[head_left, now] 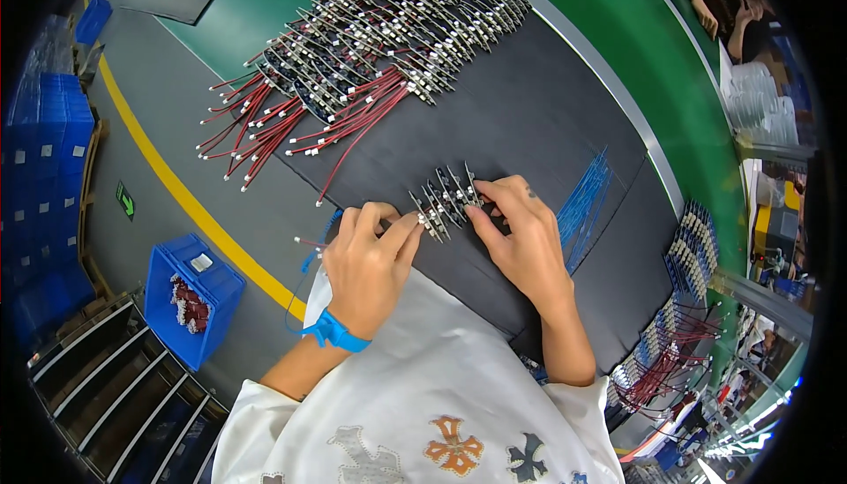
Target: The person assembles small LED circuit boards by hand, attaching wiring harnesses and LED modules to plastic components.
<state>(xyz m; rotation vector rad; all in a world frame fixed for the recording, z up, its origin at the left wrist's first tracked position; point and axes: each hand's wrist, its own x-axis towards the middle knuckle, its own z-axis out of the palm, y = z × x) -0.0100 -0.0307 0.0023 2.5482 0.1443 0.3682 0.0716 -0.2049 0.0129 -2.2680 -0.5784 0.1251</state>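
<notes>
Short row of slim dark circuit boards with silvery metal parts [447, 203] between my hands, over near part of flat black mat [503, 122]; resting or lifted, cannot tell; left hand [363, 250] pinches left end, right hand [522, 235] grips right end, likely keeping row steady; large batch of similar boards trailing red wires [388, 43] at far side, thin blue strands [582, 202] right, seemingly leaving middle free.

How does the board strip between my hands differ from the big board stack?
The board strip is short, a handful of boards; the board stack holds many more. The left hand and right hand touch the strip; no hand touches the stack. Both mix dark and pale parts.
</notes>
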